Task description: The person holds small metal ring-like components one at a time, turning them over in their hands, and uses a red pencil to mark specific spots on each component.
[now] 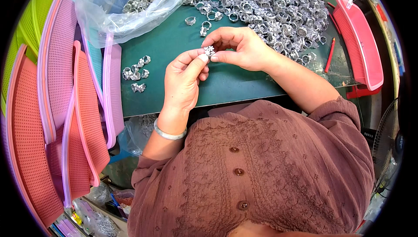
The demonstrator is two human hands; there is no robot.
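Note:
A silver ring (209,52) with a flower-like cluster on top is pinched between my two hands over the green table. The thumb and index finger of my left hand (188,74) press on its left side. From the right, my right hand (242,49) grips the same ring with thumb and fingertips. Its band is mostly hidden by my fingers. Just beyond my hands lie a few loose rings, one ring (190,21) apart from the others. Behind my right hand rises a big heap of similar silver rings (270,8).
Left of my left hand sits a small group of rings (136,71). A clear plastic bag (126,23) with more rings stands at the far left. Stacked perforated baskets (32,141) line the left edge. A red pen (330,55) and a pink basket (358,41) lie right.

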